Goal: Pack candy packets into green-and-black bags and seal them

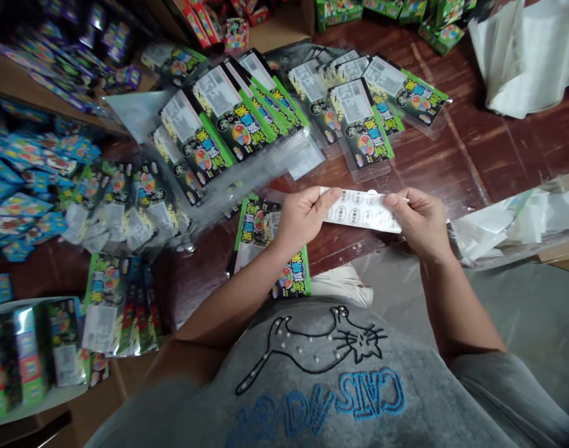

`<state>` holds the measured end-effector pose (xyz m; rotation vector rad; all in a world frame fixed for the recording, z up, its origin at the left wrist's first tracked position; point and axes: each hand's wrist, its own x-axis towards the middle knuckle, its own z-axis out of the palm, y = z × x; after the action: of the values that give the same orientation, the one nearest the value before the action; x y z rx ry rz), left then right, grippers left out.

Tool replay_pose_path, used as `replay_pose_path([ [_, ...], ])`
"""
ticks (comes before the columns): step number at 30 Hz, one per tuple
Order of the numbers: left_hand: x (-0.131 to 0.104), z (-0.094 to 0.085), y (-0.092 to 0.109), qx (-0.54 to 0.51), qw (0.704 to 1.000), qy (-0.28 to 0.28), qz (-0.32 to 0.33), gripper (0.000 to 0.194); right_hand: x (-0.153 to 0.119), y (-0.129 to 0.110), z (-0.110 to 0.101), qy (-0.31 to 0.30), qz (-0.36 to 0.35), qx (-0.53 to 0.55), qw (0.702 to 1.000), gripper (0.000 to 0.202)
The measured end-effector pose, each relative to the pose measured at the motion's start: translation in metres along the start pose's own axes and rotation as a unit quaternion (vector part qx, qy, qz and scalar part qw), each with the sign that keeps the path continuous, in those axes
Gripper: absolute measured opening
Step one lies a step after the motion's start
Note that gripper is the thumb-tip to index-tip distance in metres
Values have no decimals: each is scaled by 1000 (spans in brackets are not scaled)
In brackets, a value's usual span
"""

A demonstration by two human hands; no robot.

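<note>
Between my two hands a white strip of round printed stickers (359, 210) is stretched out above the table's near edge. My left hand (305, 214) pinches its left end between thumb and fingers. The right end is gripped by my right hand (419, 219), thumb on top. One sticker at the upper edge, near the right thumb, seems partly raised. Beneath my left wrist lie black and green candy packets (294, 274), partly covered by the forearm. Just beyond the strip rests a packet with a white label (362, 127) in clear wrapping.
Many similar packets (233, 112) lie overlapping on the dark red wooden table (494, 149). Blue boxes (27, 168) are heaped at left, and green boxes (340, 12) sit at the back. White sheets (527, 56) lie at back right, above a plastic bag of paper scraps (518, 218).
</note>
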<state>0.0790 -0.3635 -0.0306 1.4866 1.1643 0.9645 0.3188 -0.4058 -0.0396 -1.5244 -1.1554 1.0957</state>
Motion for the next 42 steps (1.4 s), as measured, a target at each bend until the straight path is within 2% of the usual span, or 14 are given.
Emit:
replay_pose_path([
  [5, -4, 3, -5, 58, 998, 14, 23, 46, -1, 7, -9, -4, 16, 22, 1000, 46],
  [8, -4, 10, -12, 7, 1000, -9, 11, 26, -2, 8, -15, -36, 23, 34, 998, 41],
  [11, -3, 16, -17, -63, 997, -37, -3, 26, -3, 11, -16, -56, 27, 59, 996, 37],
  [15, -3, 18, -13, -40, 999, -10, 25, 21, -3, 14, -6, -20, -15, 72, 997, 35],
  [17, -3, 17, -9, -21, 999, 0, 35, 26, -4, 14, 0, 21, -37, 68, 997, 34],
  [19, -3, 15, -5, -5, 999, 15, 35, 43, -6, 14, 5, 47, -33, 68, 996, 37],
  [21, -2, 13, -4, 5, 999, 32, 27, 60, -7, 16, 7, 51, -16, 74, 996, 44],
  [23, -2, 12, -5, 7, 999, 37, 17, 65, -6, 18, 6, 48, -1, 76, 996, 50],
  [28, -4, 14, -11, -57, 998, -13, 3, 43, -1, 21, -1, 41, 8, 100, 994, 46],
  [32, -4, 17, -18, -62, 998, 6, -3, 33, -1, 17, -4, 27, -6, 89, 996, 36],
  [35, -2, 14, -21, 16, 1000, 3, -13, 37, -1, 17, -7, 29, 13, 47, 998, 32],
  [37, -2, 11, -18, 146, 989, 6, 9, 34, 1, 20, -10, 34, 9, -36, 999, 33],
  [40, -9, 15, -10, 361, 926, 45, 103, 20, 8, 28, -14, 35, -51, -235, 970, 31],
  [42, -17, 24, -6, 429, 883, 0, 190, 23, 12, 32, -19, 19, -100, -338, 936, 29],
])
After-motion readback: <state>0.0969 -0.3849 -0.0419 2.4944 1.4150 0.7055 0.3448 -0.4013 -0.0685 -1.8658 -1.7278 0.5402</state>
